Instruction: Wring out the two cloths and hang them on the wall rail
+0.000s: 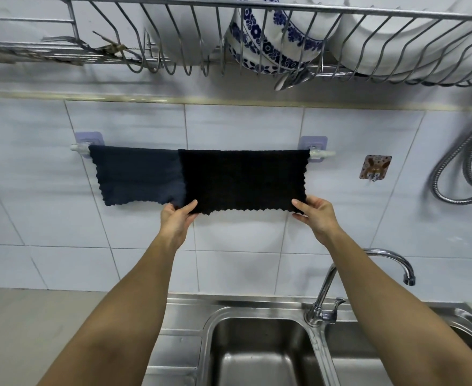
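Observation:
A white wall rail (pixel 322 154) is fixed to the tiled wall on two lilac adhesive mounts. A dark blue cloth (pixel 137 174) hangs over its left half. A black cloth (pixel 243 179) hangs over the right half and overlaps the blue one's right edge. My left hand (pixel 177 215) pinches the black cloth's lower left corner. My right hand (pixel 314 215) pinches its lower right corner. The cloth is stretched flat between them.
A wire dish rack (pixel 257 37) with white and blue-patterned plates hangs overhead. A steel double sink (pixel 190 305) lies below, with a chrome tap (pixel 329 285) at right. A patterned wall hook (pixel 374 168) and a metal hose (pixel 460 174) are on the right wall.

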